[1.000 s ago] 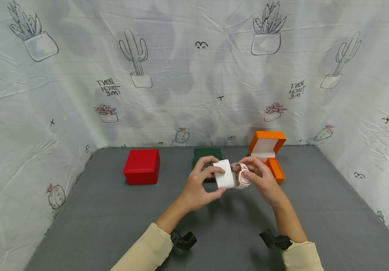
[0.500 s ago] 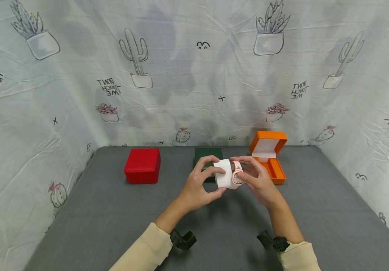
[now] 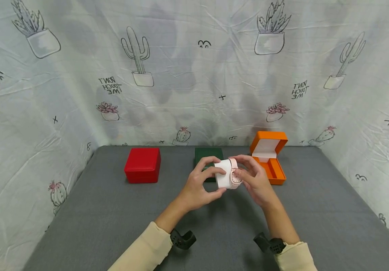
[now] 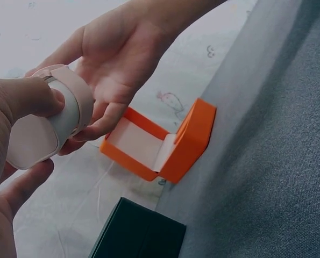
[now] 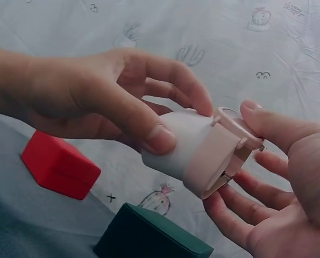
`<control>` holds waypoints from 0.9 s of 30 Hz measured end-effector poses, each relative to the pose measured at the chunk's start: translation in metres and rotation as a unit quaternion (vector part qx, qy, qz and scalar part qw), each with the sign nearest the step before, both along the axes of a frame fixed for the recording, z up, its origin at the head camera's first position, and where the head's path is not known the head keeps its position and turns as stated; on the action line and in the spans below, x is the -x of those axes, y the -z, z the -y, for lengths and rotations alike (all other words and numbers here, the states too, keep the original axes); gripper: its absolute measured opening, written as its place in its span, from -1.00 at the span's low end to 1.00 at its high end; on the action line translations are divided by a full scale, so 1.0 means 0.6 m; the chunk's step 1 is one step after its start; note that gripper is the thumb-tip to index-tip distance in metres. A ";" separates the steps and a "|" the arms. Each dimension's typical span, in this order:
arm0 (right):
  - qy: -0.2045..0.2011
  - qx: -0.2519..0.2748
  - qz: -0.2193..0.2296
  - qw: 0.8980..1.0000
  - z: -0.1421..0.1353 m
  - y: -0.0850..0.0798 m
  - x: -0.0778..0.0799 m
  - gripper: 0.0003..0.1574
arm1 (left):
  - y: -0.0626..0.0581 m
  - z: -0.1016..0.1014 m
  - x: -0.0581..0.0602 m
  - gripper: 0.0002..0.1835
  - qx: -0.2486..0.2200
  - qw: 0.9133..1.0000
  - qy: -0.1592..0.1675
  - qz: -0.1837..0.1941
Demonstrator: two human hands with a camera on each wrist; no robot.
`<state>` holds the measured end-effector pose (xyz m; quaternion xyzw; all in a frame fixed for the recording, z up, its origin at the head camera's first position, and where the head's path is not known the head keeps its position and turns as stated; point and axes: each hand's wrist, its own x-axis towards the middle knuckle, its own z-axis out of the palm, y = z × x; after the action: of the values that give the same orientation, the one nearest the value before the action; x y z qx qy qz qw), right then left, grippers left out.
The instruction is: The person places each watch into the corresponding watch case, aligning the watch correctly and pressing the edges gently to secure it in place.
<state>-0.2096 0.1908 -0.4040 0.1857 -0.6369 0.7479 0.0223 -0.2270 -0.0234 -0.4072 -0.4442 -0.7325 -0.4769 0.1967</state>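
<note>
Above the table, my left hand (image 3: 196,188) grips a white watch pillow (image 3: 223,176) between thumb and fingers. My right hand (image 3: 258,184) holds a pale pink wristwatch (image 3: 236,176), its thumb at the watch case and its fingers behind the strap. In the right wrist view, the watch's strap (image 5: 204,167) loops around the end of the pillow (image 5: 173,153), with part of the loop extending past it. The left wrist view shows the strap (image 4: 78,92) circling the pillow, and the left thumb lying on the pillow's side.
An orange box (image 3: 269,135) with a raised lid and white lining stands at the back right. Partly hidden behind my left hand is a dark green box (image 3: 209,152). A closed red box (image 3: 142,165) sits at the back left of the grey table (image 3: 113,226).
My right hand has moved left, bringing the pink wristwatch from beside the watch pillow onto its right end. The left hand has stayed nearly still with the pillow.
</note>
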 end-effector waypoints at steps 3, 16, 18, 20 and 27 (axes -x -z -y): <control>0.008 0.002 -0.004 1.000 0.002 0.001 0.000 -0.67 | 0.002 0.000 0.002 -0.57 -0.004 1.000 0.004 0.005; 0.045 -0.065 -0.045 0.996 0.016 0.003 -0.001 -0.59 | 0.002 0.008 0.004 -0.59 0.019 1.000 0.003 0.017; 0.048 -0.081 -0.048 0.994 0.019 0.003 -0.001 -0.56 | 0.001 0.009 0.003 -0.59 0.022 1.000 0.004 0.020; 0.054 -0.100 -0.048 0.992 0.021 0.003 -0.002 -0.53 | 0.001 0.010 0.003 -0.57 0.021 0.999 0.007 0.028; 0.007 -0.158 -0.065 0.985 0.010 -0.001 -0.007 -0.32 | 0.004 0.012 0.005 -0.43 -0.011 0.997 0.030 0.072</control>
<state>-0.2056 0.1849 -0.4031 0.2305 -0.7455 0.6241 0.0394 -0.2299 -0.0305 -0.4097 -0.4279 -0.7259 -0.5215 0.1341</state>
